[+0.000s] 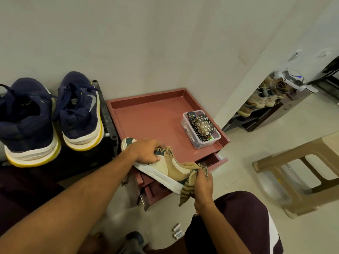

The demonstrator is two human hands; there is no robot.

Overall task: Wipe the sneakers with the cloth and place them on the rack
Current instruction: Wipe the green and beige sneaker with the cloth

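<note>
**Tan sneaker in both my hands, cloth at its toe**

My left hand (146, 151) is clamped over the laces and tongue of a tan, cream and green suede sneaker with a white sole (165, 168), holding it tilted above the front edge of the pink cabinet with a tray-shaped top (146, 114). My right hand (202, 184) has its fingers closed around a striped olive-and-tan cloth (187, 191), pressed against the sneaker's lower end, with a loose tail hanging down. To my left, 2 navy mesh sneakers with white-and-yellow soles (55, 118) sit side by side on a black rack (108, 114), heels toward me. A clear plastic box holding a remote (200, 130) rests on the cabinet top.
</note>
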